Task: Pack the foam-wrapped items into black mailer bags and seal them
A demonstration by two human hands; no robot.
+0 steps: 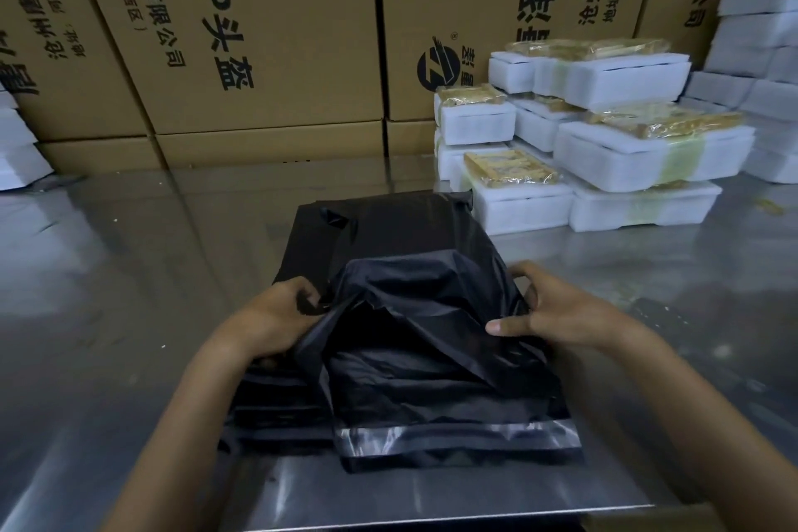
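A black mailer bag (436, 363) lies bulging on the steel table, a boxy shape inside it, its shiny adhesive strip at the near end. It rests on a stack of flat black mailer bags (371, 229). My left hand (276, 315) pinches the bag's left edge, fingers curled into the plastic. My right hand (557, 311) grips the right side, thumb on top and fingers curled behind the film. Foam-wrapped items (622, 155) with yellowish packets on top are stacked at the right rear.
Tall cardboard cartons (259, 35) wall off the back of the steel table (108, 272). More white foam blocks (760, 22) pile up at the far right, and others (17, 143) at the left edge. The table's front edge runs just below the bag.
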